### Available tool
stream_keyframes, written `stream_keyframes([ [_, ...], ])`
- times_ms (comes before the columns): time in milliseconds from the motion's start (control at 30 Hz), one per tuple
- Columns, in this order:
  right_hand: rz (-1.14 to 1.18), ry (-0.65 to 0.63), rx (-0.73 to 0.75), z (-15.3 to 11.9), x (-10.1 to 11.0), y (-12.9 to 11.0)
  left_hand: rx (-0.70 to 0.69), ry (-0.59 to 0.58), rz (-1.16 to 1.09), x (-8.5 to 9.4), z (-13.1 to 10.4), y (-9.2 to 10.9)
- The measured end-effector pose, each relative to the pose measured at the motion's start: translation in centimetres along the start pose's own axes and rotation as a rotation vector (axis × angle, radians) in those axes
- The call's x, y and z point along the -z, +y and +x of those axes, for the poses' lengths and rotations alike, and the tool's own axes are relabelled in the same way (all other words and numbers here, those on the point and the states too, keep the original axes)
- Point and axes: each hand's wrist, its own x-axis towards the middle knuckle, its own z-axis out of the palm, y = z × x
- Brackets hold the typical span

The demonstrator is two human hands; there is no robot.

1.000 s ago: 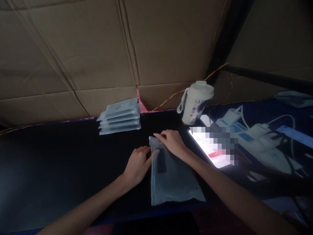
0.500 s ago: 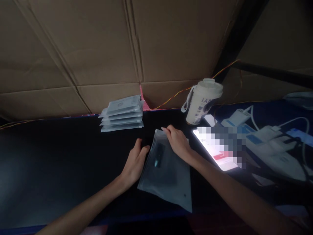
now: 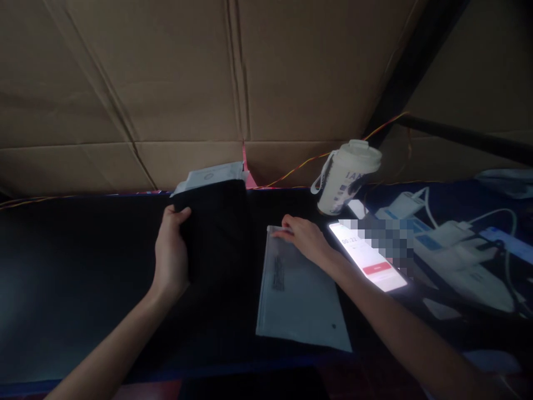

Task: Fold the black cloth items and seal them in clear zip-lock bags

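A flat black item (image 3: 216, 239) is gripped at its left edge by my left hand (image 3: 171, 250), thumb on its near face. It stands in front of a stack of frosted bags (image 3: 212, 176), hiding all but the top. To the right, a frosted zip bag (image 3: 302, 294) with small dark print lies on the black table surface (image 3: 83, 278). The fingers of my right hand (image 3: 302, 236) are pinched at the top edge of that bag.
A white lidded cup (image 3: 347, 178) with a strap stands behind my right hand. Right of that hand lies a lit phone (image 3: 375, 266), beside a white power strip (image 3: 478, 278) with plugs and cables. Cardboard (image 3: 175, 72) rises behind the table.
My left hand has moved left, away from the zip bag, and now holds the black item in front of the stack. The zip bag lies flatter, with its print showing.
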Motion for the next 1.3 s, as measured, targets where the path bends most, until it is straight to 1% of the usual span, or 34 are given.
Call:
stream_keyframes([
  [33, -0.023, 0.009, 0.029, 0.0, 0.0, 0.0, 0.086, -0.087, 0.002, 0.2, 0.2, -0.1],
  [100, -0.052, 0.045, 0.094, 0.0, -0.1, -0.1, 0.257, -0.265, 0.03, 0.4, 0.7, -1.1],
  [133, -0.063, 0.073, 0.13, 0.1, -0.1, 0.0, 0.295, -0.323, 0.095, 0.6, 0.9, -1.8],
  [167, -0.077, 0.105, 0.164, 0.2, -0.2, 0.0, 0.284, -0.354, 0.192, 0.8, 1.1, -2.7],
  [200, -0.091, 0.14, 0.188, 0.3, -0.2, 0.0, 0.217, -0.366, 0.315, 1.1, 1.2, -3.4],
  [233, -0.103, 0.174, 0.198, 0.3, -0.1, 0.0, 0.099, -0.363, 0.456, 1.5, 1.2, -4.1],
  [300, -0.119, 0.222, 0.182, 0.2, 0.1, -0.4, -0.226, -0.307, 0.749, 2.4, 0.8, -4.7],
  [333, -0.124, 0.225, 0.162, -0.2, 0.3, -0.7, -0.4, -0.266, 0.873, 2.8, 0.4, -4.6],
  [367, -0.126, 0.212, 0.134, -0.7, 0.4, -1.2, -0.558, -0.234, 0.969, 3.2, -0.2, -4.4],
  [400, -0.129, 0.183, 0.1, -1.3, 0.6, -1.8, -0.687, -0.225, 1.04, 3.4, -0.9, -3.9],
  [433, -0.134, 0.14, 0.064, -2.2, 0.6, -2.4, -0.783, -0.246, 1.093, 3.5, -1.6, -3.5],
  [467, -0.142, 0.087, 0.03, -3.2, 0.6, -3.0, -0.847, -0.307, 1.132, 3.5, -2.4, -3.0],
  [500, -0.153, 0.034, 0.003, -4.2, 0.5, -3.5, -0.883, -0.391, 1.164, 3.4, -3.3, -2.7],
  [567, -0.178, -0.062, -0.026, -6.3, 0.0, -4.2, -0.891, -0.533, 1.236, 3.0, -4.7, -2.4],
  [600, -0.188, -0.099, -0.037, -7.2, -0.4, -4.2, -0.873, -0.577, 1.283, 2.7, -5.3, -2.5],
  [667, -0.2, -0.149, -0.059, -8.3, -1.0, -4.0, -0.824, -0.609, 1.385, 2.0, -6.1, -3.2],
  [733, -0.204, -0.174, -0.08, -8.8, -1.3, -3.5, -0.791, -0.589, 1.461, 1.5, -6.6, -3.9],
  [800, -0.205, -0.178, -0.086, -8.8, -1.2, -3.0, -0.778, -0.561, 1.482, 1.0, -6.7, -4.3],
  [900, -0.203, -0.161, -0.071, -8.7, -0.9, -2.9, -0.731, -0.546, 1.41, 0.6, -6.2, -4.1],
  [1000, -0.204, -0.127, -0.044, -8.7, -0.8, -3.0, -0.611, -0.516, 1.222, 0.7, -5.3, -3.3],
  [1067, -0.211, -0.114, -0.032, -8.8, -0.8, -3.0, -0.455, -0.498, 1.023, 1.1, -4.7, -2.9],
  [1133, -0.22, -0.11, -0.026, -8.8, -0.8, -2.9, -0.223, -0.446, 0.78, 1.7, -4.1, -2.9],
  [1167, -0.225, -0.106, -0.024, -8.8, -0.8, -2.8, -0.083, -0.397, 0.643, 2.1, -3.9, -3.0],
  [1233, -0.232, -0.095, -0.023, -8.8, -0.8, -2.6, 0.191, -0.296, 0.343, 3.3, -3.5, -3.5],
  [1267, -0.236, -0.091, -0.024, -8.8, -0.8, -2.5, 0.296, -0.269, 0.2, 4.1, -3.4, -3.8],
  [1300, -0.239, -0.091, -0.026, -8.8, -0.8, -2.4, 0.359, -0.246, 0.092, 5.0, -3.4, -4.1],
])
